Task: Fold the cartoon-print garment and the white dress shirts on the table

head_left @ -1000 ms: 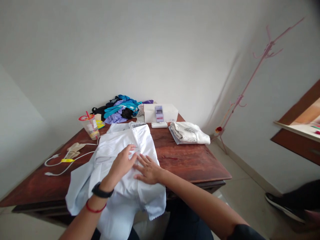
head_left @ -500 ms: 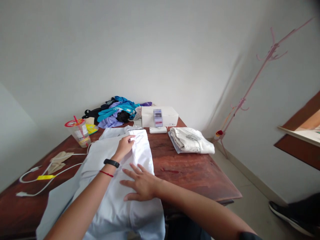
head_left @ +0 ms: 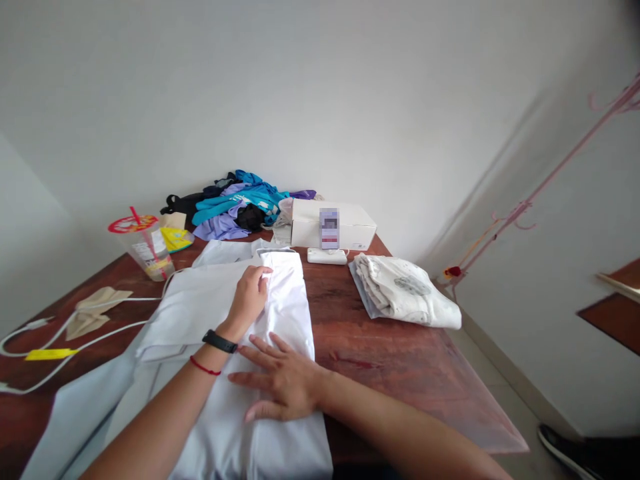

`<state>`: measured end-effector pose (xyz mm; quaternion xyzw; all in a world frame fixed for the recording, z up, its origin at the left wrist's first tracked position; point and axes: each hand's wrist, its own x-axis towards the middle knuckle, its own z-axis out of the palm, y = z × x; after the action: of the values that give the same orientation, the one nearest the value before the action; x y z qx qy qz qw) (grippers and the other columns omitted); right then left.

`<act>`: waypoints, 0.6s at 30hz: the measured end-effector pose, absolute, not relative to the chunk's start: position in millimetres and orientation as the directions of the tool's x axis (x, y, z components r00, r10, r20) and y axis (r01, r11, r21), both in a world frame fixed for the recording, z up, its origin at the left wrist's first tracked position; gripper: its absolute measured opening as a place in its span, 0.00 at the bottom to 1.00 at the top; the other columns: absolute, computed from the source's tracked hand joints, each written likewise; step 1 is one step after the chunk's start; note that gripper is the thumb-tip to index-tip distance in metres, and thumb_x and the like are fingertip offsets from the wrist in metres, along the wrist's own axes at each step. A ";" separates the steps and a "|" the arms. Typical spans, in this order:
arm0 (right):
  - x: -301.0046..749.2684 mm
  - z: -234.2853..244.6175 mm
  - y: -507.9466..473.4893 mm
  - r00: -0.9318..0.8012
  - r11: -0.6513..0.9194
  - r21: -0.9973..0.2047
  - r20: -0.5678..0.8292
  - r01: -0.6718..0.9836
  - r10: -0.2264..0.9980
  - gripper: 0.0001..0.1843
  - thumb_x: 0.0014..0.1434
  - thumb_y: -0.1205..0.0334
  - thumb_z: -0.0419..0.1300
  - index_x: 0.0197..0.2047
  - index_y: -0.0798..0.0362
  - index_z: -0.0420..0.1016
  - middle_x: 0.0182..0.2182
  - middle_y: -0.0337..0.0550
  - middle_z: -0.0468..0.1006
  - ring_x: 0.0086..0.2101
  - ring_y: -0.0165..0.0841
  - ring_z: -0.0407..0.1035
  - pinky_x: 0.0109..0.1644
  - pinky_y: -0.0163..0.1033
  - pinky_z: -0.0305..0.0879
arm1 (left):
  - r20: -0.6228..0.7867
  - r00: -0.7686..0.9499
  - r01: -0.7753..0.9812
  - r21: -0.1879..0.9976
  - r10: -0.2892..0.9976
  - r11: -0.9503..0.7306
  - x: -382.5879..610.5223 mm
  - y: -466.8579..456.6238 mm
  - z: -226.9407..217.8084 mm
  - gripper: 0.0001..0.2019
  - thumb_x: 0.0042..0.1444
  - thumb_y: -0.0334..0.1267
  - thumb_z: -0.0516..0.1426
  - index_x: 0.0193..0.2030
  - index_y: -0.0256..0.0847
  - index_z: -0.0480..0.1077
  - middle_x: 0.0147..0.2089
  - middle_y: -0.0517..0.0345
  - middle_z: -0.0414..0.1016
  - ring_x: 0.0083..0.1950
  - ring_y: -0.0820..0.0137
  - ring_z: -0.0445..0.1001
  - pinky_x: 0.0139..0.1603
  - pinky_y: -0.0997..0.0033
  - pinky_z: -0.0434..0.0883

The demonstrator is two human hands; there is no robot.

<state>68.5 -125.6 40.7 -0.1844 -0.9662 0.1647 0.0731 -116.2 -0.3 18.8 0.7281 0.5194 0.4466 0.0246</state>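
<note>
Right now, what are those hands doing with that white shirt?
A person has a white shirt spread on a brown table. The left hand rests on the cloth near the collar end, and the right hand lies flat on the shirt, closer to the body. A folded cloth, a white box, a cup and a heap of clothes sit around.

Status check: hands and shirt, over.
Left hand pinching the shirt near its collar. Right hand flat, open on the shirt. Folded cloth lies apart, right. Nothing blocking.
</note>
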 end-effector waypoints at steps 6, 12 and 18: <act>66.9 45.3 -132.1 -0.935 0.885 -0.331 0.015 0.329 0.353 0.37 0.70 0.39 0.51 0.76 0.42 0.51 0.76 0.46 0.43 0.74 0.48 0.31 0.75 0.62 0.33 | 0.641 0.011 0.895 0.336 0.767 -0.293 -102.7 -20.1 27.4 0.24 0.61 0.30 0.56 0.65 0.34 0.64 0.68 0.31 0.61 0.66 0.43 0.67 0.62 0.41 0.70; 59.5 34.6 -129.4 -0.937 0.892 -0.313 0.023 0.325 0.349 0.38 0.68 0.37 0.54 0.75 0.43 0.55 0.75 0.52 0.50 0.73 0.54 0.40 0.74 0.64 0.35 | 0.545 0.473 0.674 0.282 0.692 -0.683 -74.4 -44.5 33.6 0.20 0.69 0.40 0.53 0.66 0.44 0.67 0.73 0.47 0.61 0.76 0.55 0.56 0.73 0.49 0.60; 61.6 17.4 -123.1 -0.916 0.866 -0.462 0.233 0.191 0.326 0.32 0.68 0.43 0.58 0.68 0.53 0.69 0.64 0.56 0.71 0.65 0.46 0.63 0.71 0.52 0.55 | 0.262 0.576 0.697 0.338 0.774 -0.633 -72.5 -46.7 -2.4 0.25 0.69 0.50 0.54 0.69 0.45 0.66 0.78 0.46 0.51 0.79 0.47 0.44 0.75 0.40 0.51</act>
<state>61.6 -123.1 17.4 -0.1357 -0.9536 0.2206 0.1533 -72.5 -46.7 -2.4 0.8822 0.4168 0.1954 0.0990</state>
